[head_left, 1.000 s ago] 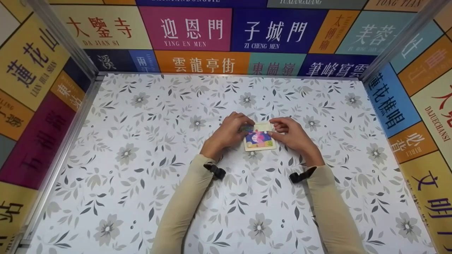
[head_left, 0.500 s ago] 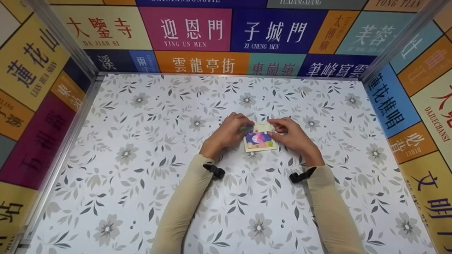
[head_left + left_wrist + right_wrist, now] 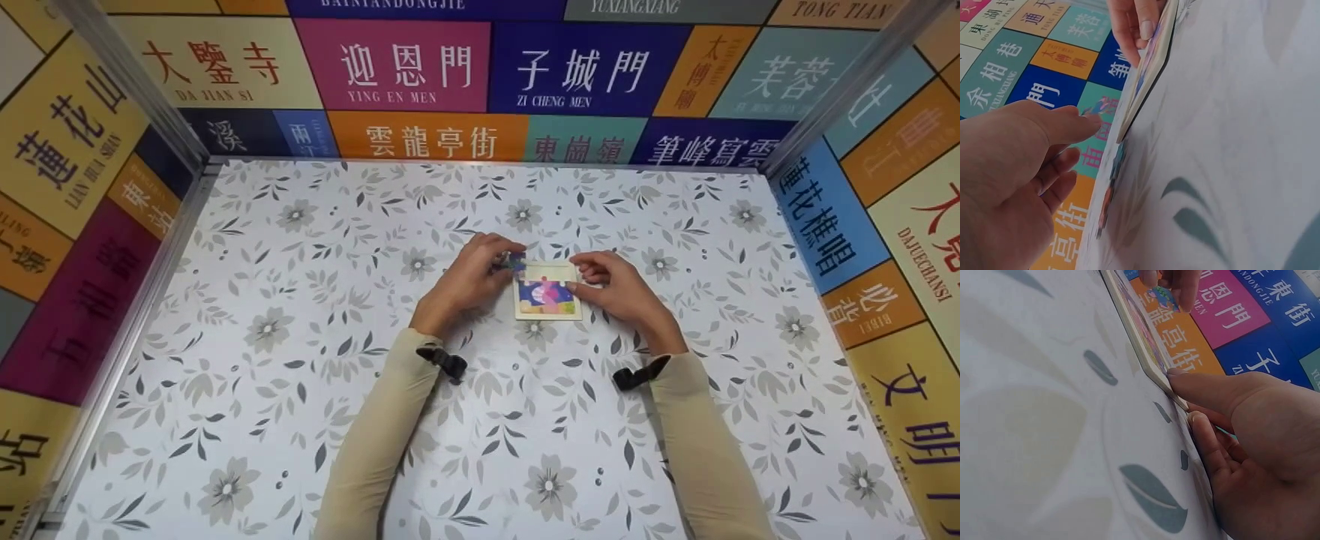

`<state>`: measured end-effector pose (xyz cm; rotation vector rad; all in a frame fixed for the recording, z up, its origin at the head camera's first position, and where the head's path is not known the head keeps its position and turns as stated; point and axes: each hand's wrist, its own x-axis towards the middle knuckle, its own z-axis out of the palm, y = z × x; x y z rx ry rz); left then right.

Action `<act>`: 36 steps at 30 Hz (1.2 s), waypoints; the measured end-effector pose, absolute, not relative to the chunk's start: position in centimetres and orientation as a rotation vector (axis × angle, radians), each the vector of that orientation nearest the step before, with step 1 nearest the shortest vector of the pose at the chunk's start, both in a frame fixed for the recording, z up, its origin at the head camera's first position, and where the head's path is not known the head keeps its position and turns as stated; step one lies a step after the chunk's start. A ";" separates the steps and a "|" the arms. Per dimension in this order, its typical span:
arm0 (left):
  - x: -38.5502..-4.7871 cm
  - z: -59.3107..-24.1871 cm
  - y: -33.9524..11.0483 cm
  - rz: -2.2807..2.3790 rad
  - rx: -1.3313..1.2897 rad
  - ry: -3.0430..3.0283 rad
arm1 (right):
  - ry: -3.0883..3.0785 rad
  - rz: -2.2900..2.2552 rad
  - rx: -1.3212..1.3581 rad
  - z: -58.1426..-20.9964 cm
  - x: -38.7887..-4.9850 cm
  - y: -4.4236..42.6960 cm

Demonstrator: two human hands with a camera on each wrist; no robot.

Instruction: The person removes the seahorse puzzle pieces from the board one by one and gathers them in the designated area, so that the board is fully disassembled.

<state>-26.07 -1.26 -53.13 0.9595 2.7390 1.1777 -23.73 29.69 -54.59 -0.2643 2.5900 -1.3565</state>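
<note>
A small square jigsaw puzzle board (image 3: 548, 316) with a pale frame lies on the table. Colourful pieces fill its near part, while a pale strip of its base shows along the far side. My left hand (image 3: 471, 274) pinches a multicoloured puzzle piece (image 3: 1098, 106) between thumb and fingers, raised beside the board's far left corner. Flat on the table under that hand are loose puzzle pieces (image 3: 1108, 197), teal and orange, hidden from the head view. At the right edge, my right hand (image 3: 616, 283) holds the board, thumb on the frame and fingers against its side.
A white tablecloth (image 3: 300, 420) with grey flowers and leaves covers the table. Panels with large printed characters (image 3: 416, 64) stand along the back and both sides, joined by metal posts. Each wrist wears a black strap (image 3: 444, 363) with a camera.
My left hand has drawn back to the left, lifting the puzzle piece off the board's left side and uncovering that edge. My right hand stays at the right edge.
</note>
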 end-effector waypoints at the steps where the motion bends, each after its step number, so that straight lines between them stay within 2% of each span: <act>1: -26.1 -53.1 -1.5 1.186 0.954 2.744 | 2.587 -1.358 -0.261 -54.6 -23.7 29.7; 25: -25.7 -53.6 -9.3 1.239 0.849 2.795 | 2.578 -1.365 -0.242 -54.5 -23.6 29.7; 36: -25.3 -53.8 -10.4 1.231 0.718 2.750 | 2.566 -1.392 -0.266 -54.6 -23.5 29.8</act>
